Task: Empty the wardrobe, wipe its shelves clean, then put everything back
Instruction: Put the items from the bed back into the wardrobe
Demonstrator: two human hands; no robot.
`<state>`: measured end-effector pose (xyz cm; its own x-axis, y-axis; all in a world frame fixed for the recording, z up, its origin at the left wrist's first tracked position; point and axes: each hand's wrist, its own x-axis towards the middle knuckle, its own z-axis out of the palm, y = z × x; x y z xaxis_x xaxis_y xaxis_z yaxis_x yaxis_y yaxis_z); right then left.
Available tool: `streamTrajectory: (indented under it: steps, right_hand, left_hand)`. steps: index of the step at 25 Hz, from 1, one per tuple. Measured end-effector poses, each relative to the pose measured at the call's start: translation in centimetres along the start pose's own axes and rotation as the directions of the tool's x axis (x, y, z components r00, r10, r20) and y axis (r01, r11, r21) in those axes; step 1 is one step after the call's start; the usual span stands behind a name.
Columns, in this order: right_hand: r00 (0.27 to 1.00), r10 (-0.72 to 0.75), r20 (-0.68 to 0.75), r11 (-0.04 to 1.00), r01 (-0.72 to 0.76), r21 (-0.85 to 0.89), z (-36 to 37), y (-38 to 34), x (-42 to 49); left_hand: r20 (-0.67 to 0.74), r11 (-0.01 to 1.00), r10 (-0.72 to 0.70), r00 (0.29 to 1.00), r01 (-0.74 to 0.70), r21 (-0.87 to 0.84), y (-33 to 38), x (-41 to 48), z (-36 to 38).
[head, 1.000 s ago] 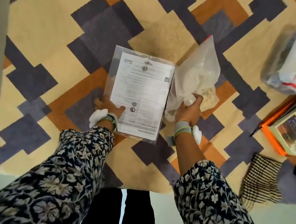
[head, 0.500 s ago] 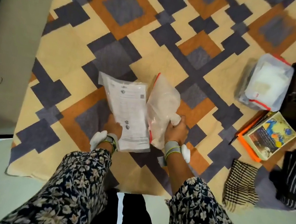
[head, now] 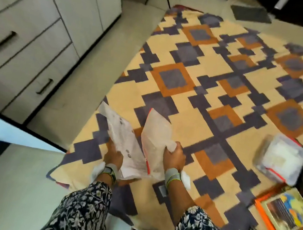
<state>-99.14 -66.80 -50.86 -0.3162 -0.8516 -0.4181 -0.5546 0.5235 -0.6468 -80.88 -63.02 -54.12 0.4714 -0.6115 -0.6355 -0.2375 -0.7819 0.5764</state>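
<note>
Our left hand (head: pixel 114 153) pinches a sleeved sheet (head: pixel 123 140), and our right hand (head: pixel 174 155) clutches a plastic bag (head: pixel 156 135). Gripped by one edge, either could slip free.

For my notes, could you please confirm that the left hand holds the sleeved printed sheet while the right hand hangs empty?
Not quite: in the head view the right hand grips a clear plastic bag. The left hand does hold the sleeved sheet.
</note>
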Motion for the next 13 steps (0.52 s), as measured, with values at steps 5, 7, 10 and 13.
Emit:
streamTrajectory:
  steps: [5,7,10,13]
  right_hand:
    - [0.97,-0.238,0.053,0.971,0.24,-0.018,4.0,-8.0,-5.2]
    - [0.896,-0.414,0.162,0.907,0.421,-0.016,9.7,-13.5,-13.2]
    - [0.826,-0.517,0.224,0.851,0.524,0.032,15.3,-18.8,-21.1]
    - [0.759,-0.601,0.25,0.793,0.606,0.068,20.4,-22.4,-27.2]
  left_hand:
    - [-0.137,0.977,0.003,0.991,-0.032,-0.212,-0.5,-2.5,-10.6]
    - [-0.257,0.963,-0.064,0.964,-0.008,-0.269,-6.0,-3.4,-20.2]
    - [-0.365,0.941,-0.085,0.927,-0.046,-0.336,-11.3,-4.4,-29.3]
    - [-0.438,0.918,-0.085,0.895,-0.1,-0.384,-15.5,-5.8,-36.6]
